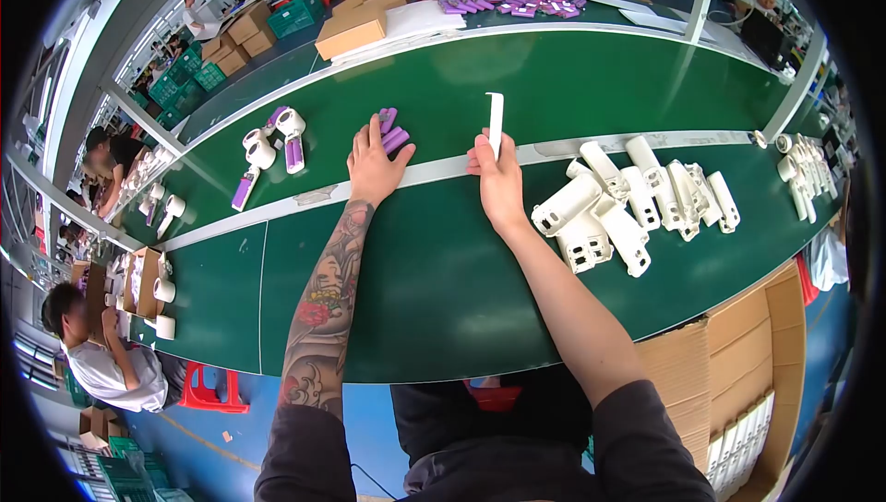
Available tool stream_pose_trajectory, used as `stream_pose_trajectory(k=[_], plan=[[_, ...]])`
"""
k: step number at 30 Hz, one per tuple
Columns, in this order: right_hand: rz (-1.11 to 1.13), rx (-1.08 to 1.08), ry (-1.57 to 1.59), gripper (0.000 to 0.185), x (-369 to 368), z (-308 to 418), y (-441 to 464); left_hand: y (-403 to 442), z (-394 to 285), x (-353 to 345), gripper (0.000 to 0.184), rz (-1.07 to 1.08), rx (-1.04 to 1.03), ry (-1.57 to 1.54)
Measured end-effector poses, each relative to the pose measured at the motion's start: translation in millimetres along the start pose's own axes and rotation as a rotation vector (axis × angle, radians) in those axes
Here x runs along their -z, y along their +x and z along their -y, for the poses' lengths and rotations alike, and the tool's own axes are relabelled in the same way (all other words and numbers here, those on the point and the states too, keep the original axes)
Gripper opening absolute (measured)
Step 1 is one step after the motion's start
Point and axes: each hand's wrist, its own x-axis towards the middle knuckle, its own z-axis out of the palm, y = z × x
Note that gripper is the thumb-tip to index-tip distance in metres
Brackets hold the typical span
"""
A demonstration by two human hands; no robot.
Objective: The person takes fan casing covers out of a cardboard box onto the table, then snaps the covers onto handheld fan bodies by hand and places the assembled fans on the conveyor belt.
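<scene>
My right hand (498,184) is closed around a slim white plastic piece (496,122) with a small hook at its top, held upright over the pale strip on the bench. My left hand (374,165) reaches over the green surface, thumb and fingers apart. Right at its fingertips lie a few purple battery-like blocks (395,139); whether the fingers touch them I cannot tell. To the left rest several white round-headed housings (261,153) with purple blocks in their handles. A pile of white hollow plastic shells (604,207) sits to the right of my right hand.
Across the bench a person stands behind many purple blocks (521,5). Another person sits at the left end near a cardboard box (143,282). More white parts (801,179) lie far right. An open carton (738,354) with white pieces stands below the bench's right edge.
</scene>
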Motion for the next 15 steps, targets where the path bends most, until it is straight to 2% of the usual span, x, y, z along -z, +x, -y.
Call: stream_pose_trajectory(k=[4, 9, 13, 15], plan=[[-0.005, -0.020, -0.020, 0.048, 8, -1, 3, 25, -5, -12, 0.083, 0.119, 0.001, 0.052], [0.041, -0.095, 0.027, 0.047, 7, 9, 2, 42, -12, -6, 0.075, 0.224, -0.178, 0.203], [0.056, -0.079, -0.066, 0.045, 12, 4, 3, 51, -23, -5, 0.069, 0.308, -0.329, 0.312], [0.062, -0.079, -0.061, 0.045, 14, 6, 6, 55, -32, -2, 0.069, 0.334, -0.320, 0.311]])
